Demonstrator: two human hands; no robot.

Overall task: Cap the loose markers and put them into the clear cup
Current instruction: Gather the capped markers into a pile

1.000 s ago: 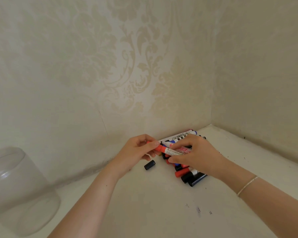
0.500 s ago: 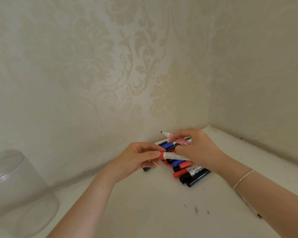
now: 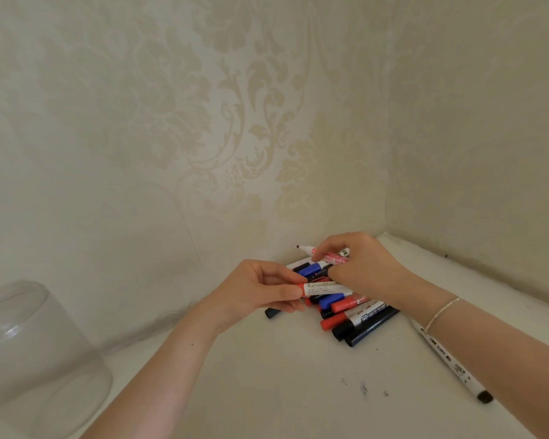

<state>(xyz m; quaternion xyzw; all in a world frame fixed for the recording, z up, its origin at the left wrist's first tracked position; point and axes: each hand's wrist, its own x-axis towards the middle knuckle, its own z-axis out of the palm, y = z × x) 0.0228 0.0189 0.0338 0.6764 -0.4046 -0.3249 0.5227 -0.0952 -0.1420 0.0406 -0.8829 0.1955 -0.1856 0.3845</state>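
Clear cup (image 3: 29, 359): at 8 o'clock, well apart from both hands; left hand nearer.
Marker pile (image 3: 349, 308): centre, under the hands.
Right hand (image 3: 362, 267): pinches uncapped red marker (image 3: 325, 256), long axis pointing 9 o'clock.
Left hand (image 3: 260, 293): pinches red-capped marker (image 3: 324, 289).
Loose black cap (image 3: 271, 313): beneath left hand.

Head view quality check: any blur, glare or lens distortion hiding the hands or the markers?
Head view: soft, even light without hard shadows; wide-angle lens bows the wall corner; slight softness on the left hand and right hand, marker print unreadable; faint highlights on the clear cup at the frame edge; the pile of markers stays distinguishable.
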